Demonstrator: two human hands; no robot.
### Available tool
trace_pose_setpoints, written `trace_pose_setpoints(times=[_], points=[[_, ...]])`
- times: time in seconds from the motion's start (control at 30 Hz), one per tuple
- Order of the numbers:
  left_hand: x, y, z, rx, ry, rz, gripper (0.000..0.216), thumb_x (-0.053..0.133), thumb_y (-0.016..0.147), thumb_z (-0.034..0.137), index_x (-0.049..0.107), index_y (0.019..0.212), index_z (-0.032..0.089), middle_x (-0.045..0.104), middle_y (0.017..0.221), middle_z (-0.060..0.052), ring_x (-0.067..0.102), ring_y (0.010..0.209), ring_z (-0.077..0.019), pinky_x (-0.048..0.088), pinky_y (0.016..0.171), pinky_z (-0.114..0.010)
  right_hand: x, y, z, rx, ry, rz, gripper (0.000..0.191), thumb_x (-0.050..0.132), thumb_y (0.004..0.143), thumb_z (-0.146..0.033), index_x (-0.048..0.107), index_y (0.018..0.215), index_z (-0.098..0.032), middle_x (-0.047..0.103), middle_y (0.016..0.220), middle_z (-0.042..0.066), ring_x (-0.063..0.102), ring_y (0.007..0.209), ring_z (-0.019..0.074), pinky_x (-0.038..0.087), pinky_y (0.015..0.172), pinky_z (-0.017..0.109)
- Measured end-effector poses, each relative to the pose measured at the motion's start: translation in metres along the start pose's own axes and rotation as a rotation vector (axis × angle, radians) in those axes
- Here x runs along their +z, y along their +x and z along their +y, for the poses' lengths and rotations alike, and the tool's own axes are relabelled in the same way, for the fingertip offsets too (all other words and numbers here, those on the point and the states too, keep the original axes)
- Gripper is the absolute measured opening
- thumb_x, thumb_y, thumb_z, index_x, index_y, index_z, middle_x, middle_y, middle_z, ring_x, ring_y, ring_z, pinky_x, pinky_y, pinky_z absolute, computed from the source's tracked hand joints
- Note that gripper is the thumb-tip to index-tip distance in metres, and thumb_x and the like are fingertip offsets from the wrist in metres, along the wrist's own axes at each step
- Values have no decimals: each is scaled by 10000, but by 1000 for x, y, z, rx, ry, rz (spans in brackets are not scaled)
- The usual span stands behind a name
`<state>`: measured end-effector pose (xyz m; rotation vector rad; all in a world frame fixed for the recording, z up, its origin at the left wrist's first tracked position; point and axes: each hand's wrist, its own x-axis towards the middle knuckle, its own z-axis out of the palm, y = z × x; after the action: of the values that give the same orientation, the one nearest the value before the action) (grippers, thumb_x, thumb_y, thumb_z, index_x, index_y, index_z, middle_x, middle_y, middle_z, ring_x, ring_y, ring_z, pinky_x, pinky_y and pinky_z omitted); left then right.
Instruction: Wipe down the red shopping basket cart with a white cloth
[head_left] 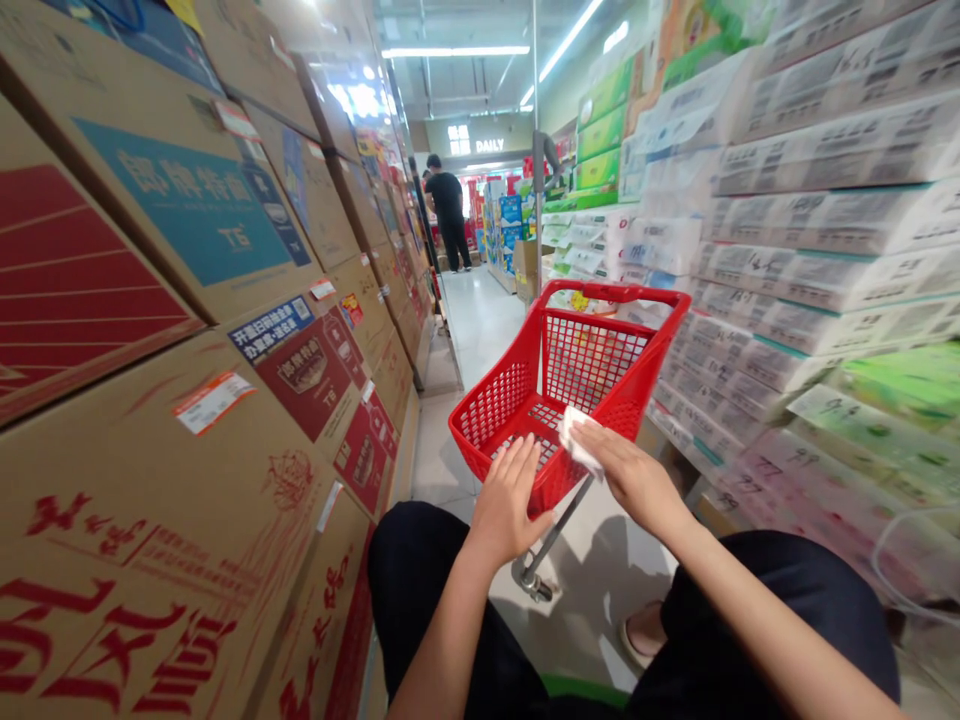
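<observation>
A red plastic shopping cart (491,400) with a lattice basket stands in front of my knees, its handle at the far side. My left hand (510,495) lies with fingers stretched over the basket's near rim. In my right hand (637,478) is a white cloth (579,440), pressed against the near right part of the rim. The fingers lie flat over the cloth and hide part of it. Below the basket a grey metal leg with a caster (536,585) reaches the floor.
Stacked cardboard cartons (225,460) wall the left side. Piled paper packs (810,230) line the right. Between them a tiled aisle (480,310) leads to a person in black (448,210) farther back. A metal pole (537,200) rises behind the cart.
</observation>
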<state>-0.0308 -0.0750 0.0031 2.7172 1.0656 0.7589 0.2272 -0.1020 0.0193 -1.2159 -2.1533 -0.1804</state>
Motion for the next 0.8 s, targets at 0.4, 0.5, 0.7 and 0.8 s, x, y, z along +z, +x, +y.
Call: trace_pose_setpoints(times=[0.4, 0.5, 0.7, 0.8], points=[[-4, 0, -7, -5, -5, 8, 947, 698, 844, 359, 219, 1644, 190, 243, 1710, -113, 211, 1589, -325, 199, 1290, -609, 2, 5, -9, -113, 61, -99, 779, 430, 882, -1, 375, 1599, -301, 487, 1592, 34, 434, 1484, 201, 418, 1218, 465], [-4, 0, -8, 3, -3, 1, 957, 696, 843, 361, 207, 1647, 189, 240, 1712, -109, 208, 1590, -325, 190, 1293, -607, 4, 11, 20, -5, -1, -19, 768, 439, 882, -7, 381, 1599, -274, 478, 1597, 61, 432, 1487, 222, 415, 1216, 500], [0, 3, -5, 0, 5, 25, 974, 704, 844, 355, 183, 1650, 194, 231, 1717, -105, 191, 1595, -312, 174, 1304, -575, 7, 19, 8, -24, -47, -20, 717, 450, 875, 8, 486, 1543, -248, 575, 1523, 66, 479, 1458, 228, 403, 1226, 507], [1, 3, -4, -19, 4, 38, 1025, 709, 840, 345, 113, 1659, 189, 203, 1724, -114, 160, 1602, -308, 180, 1303, -569, 8, 20, -27, -99, -6, -81, 661, 464, 892, -12, 532, 1511, -236, 621, 1475, 73, 517, 1427, 233, 421, 1214, 499]])
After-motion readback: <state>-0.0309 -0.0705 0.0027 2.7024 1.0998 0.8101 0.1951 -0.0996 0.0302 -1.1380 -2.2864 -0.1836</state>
